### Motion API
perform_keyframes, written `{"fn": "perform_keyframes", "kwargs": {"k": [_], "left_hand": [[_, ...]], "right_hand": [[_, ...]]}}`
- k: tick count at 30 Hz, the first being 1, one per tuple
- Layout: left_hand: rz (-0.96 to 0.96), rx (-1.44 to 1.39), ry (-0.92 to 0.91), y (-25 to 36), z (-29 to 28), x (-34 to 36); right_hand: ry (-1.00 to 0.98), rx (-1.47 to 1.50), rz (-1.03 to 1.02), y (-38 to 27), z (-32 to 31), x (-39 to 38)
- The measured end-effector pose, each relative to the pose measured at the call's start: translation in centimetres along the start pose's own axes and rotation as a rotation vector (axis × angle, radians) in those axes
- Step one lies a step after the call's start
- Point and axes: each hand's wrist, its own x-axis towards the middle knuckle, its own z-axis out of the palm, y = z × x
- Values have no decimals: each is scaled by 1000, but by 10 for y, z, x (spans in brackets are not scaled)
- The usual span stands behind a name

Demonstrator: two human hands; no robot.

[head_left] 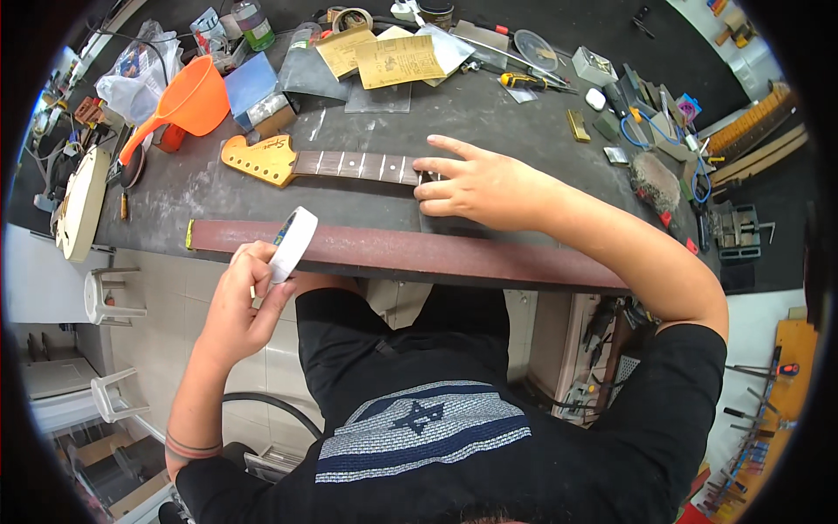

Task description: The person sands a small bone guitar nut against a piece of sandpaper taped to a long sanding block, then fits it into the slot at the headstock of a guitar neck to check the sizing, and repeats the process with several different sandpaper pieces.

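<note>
My left hand (pixel 242 306) is closed on a roll of white tape (pixel 298 244), which it holds tilted above the bench's front edge. A guitar neck (pixel 367 166) lies flat on the dark bench, its pale wooden headstock (pixel 260 161) to the left and its dark fretboard to the right. Across the right end of that fretboard rests my right hand (pixel 493 188), fingers spread apart. It hides the neck's far right end. Along the front edge runs a long reddish-brown abrasive strip (pixel 419 251), between the neck and my body.
An orange dipper (pixel 194 94) and a blue box (pixel 251 80) stand at the back left. Sandpaper sheets (pixel 397 61) lie at the back, near a yellow-handled knife (pixel 528 82). A cream guitar body (pixel 81 205) is at the far left. Small tools crowd the right side.
</note>
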Motion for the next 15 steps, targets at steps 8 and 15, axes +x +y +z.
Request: {"fn": "perform_keyframes", "kwargs": {"k": [8,15], "left_hand": [[-128,-312,-76,-4,18,54],[-127,-651,-189,9,46,103]], "right_hand": [[-1,-107,-5,60,21,9],[317,321,384,36,-9,-8]]}}
